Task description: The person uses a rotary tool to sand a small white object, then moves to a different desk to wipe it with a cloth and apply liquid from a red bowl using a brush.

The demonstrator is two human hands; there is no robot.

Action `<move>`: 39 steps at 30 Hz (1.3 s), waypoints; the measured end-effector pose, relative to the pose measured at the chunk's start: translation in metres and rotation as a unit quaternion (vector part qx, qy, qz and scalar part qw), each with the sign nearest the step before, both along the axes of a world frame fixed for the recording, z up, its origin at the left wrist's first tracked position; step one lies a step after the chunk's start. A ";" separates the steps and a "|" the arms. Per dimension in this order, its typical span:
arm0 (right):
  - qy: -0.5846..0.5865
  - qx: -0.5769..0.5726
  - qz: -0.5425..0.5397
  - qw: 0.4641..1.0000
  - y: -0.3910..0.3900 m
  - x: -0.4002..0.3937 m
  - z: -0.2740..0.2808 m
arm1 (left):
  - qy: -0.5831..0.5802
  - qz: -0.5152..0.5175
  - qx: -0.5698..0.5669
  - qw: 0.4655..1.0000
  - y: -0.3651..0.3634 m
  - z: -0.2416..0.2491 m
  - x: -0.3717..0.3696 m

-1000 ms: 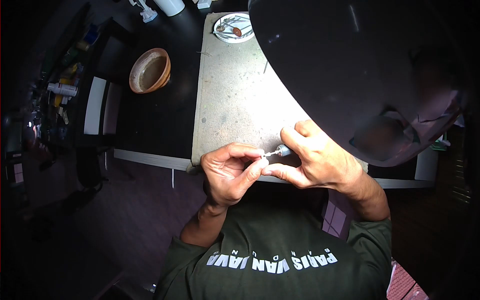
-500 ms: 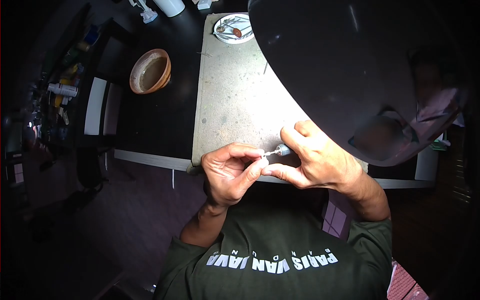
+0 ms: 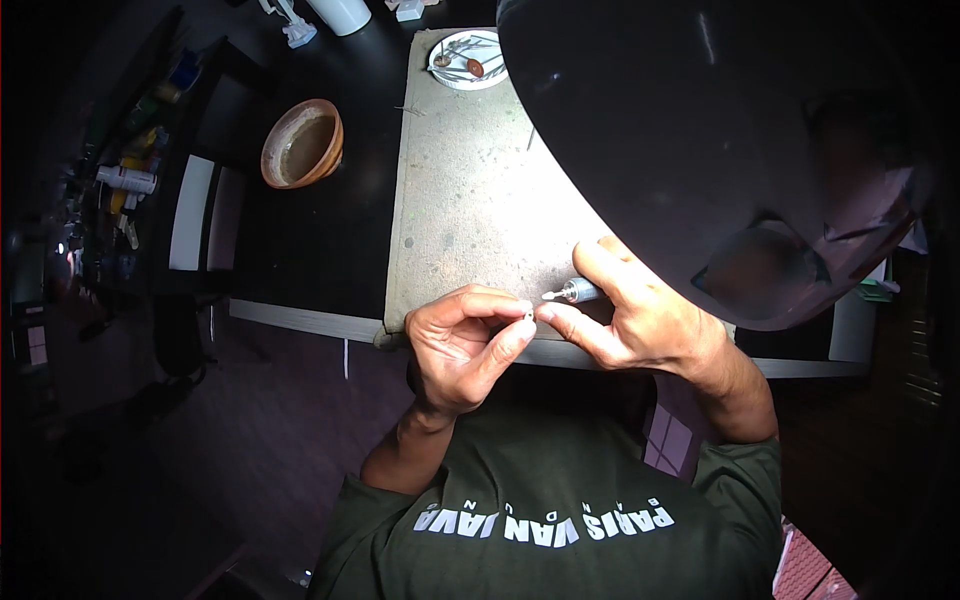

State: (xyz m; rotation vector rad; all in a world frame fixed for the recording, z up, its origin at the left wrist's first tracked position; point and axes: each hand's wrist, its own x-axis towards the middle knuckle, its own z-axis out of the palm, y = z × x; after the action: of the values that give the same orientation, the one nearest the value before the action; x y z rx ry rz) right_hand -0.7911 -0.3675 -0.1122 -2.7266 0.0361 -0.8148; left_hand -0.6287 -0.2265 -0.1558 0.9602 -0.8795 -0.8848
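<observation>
My left hand [image 3: 455, 345] is closed in a pinch, thumb and forefinger tips together on a tiny pale piece [image 3: 529, 313] too small to name. Opposite it, my right hand [image 3: 660, 325] grips a rotary tool handpiece [image 3: 578, 290], a grey metal body with a small light-coloured bit pointing left. The bit sits a short gap to the right of the pinched piece, and the right thumb tip is close to the left fingertips. Both hands are over the front edge of a pale, stained work mat [image 3: 450, 200]. The handpiece's rear is hidden by the right hand.
A white dish [image 3: 437, 75] of thin tool bits and a reddish disc is at the mat's far end. Left of the mat, a brown bowl [image 3: 330, 150] holds murky liquid. A large dark glossy shade [image 3: 690, 150] covers the upper right. Bottles [image 3: 127, 180] line the left side.
My right hand has drawn the handpiece slightly right and up, so its bit has come away from the piece. My left hand has hardly moved.
</observation>
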 end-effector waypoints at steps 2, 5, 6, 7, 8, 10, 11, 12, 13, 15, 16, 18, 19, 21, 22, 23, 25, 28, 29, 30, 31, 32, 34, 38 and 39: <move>0.002 -0.002 -0.002 1.000 0.000 0.000 0.000 | -0.008 0.001 -0.006 1.000 0.000 -0.001 0.000; 0.003 -0.002 -0.001 1.000 0.000 -0.001 0.001 | -0.011 0.000 -0.015 1.000 0.001 -0.004 0.001; 0.003 -0.001 0.000 1.000 0.000 0.000 0.001 | -0.015 -0.001 -0.017 1.000 0.001 -0.004 0.001; 0.003 0.000 -0.001 1.000 -0.001 -0.001 0.000 | -0.019 -0.002 -0.019 1.000 0.001 -0.005 0.001; 0.004 0.000 -0.001 1.000 0.000 -0.001 0.000 | -0.003 0.002 -0.016 1.000 0.000 -0.005 0.000; 0.005 -0.001 -0.002 1.000 0.000 -0.001 0.001 | 0.029 0.011 -0.009 0.999 0.000 -0.003 -0.004; 0.006 0.000 -0.003 1.000 0.000 -0.001 0.001 | 0.031 0.006 -0.007 0.999 0.000 -0.003 -0.003; 0.007 0.000 -0.003 1.000 0.000 -0.001 0.001 | 0.032 0.002 -0.006 0.999 0.000 -0.002 -0.002; 0.007 -0.001 -0.003 1.000 0.000 -0.001 0.001 | 0.033 -0.003 -0.005 0.999 0.000 -0.002 -0.002; 0.006 -0.001 -0.005 1.000 0.000 -0.001 0.001 | 0.026 -0.010 -0.005 1.000 0.000 -0.003 0.000; 0.006 -0.002 -0.006 1.000 0.000 -0.001 0.001 | 0.023 -0.013 -0.005 1.000 -0.001 -0.003 0.000; 0.007 -0.001 -0.007 1.000 0.000 -0.001 0.001 | 0.034 -0.024 0.006 0.999 0.000 0.001 0.000; 0.007 -0.001 -0.007 1.000 0.000 0.000 0.001 | 0.040 -0.029 0.011 0.999 0.000 0.002 0.000; 0.007 -0.001 -0.007 1.000 0.000 0.000 0.000 | 0.059 -0.036 0.018 0.997 0.001 0.000 0.002; 0.008 -0.001 -0.007 1.000 0.000 0.000 0.000 | 0.068 -0.040 0.021 0.997 0.001 -0.001 0.002; 0.008 -0.001 -0.007 1.000 0.000 0.000 0.000 | 0.072 -0.037 0.023 0.996 0.001 0.000 0.002; 0.008 -0.002 -0.006 1.000 0.000 0.000 0.000 | 0.078 -0.030 0.026 0.996 0.001 0.001 0.001; 0.010 -0.005 -0.006 1.000 0.001 0.000 -0.001 | 0.079 -0.030 0.027 0.996 0.002 0.000 0.002; 0.011 -0.004 -0.007 1.000 0.002 0.000 -0.001 | 0.077 -0.029 0.027 0.996 0.002 0.000 0.002; 0.012 -0.004 -0.007 1.000 0.002 0.000 -0.001 | 0.075 -0.027 0.027 0.996 0.002 0.001 0.002; 0.012 -0.003 -0.006 1.000 0.002 0.000 -0.001 | 0.072 -0.025 0.026 0.997 0.002 0.001 0.002; 0.012 -0.004 -0.007 1.000 0.002 0.000 -0.001 | 0.070 -0.026 0.025 0.997 0.002 0.001 0.002; 0.012 -0.005 -0.006 1.000 0.003 0.000 -0.001 | 0.066 -0.028 0.023 0.997 0.002 0.001 0.002; 0.011 -0.006 -0.006 1.000 0.003 0.000 -0.002 | 0.071 -0.028 0.026 0.997 0.002 0.001 0.002; 0.012 -0.006 -0.006 1.000 0.002 0.001 -0.002 | 0.071 -0.027 0.026 0.997 0.003 -0.001 0.002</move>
State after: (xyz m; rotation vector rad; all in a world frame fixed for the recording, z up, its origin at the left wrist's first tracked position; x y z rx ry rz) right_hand -0.7899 -0.3650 -0.1146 -2.7499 0.0513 -0.7890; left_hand -0.6266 -0.2237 -0.1565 0.9103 -0.7675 -1.0143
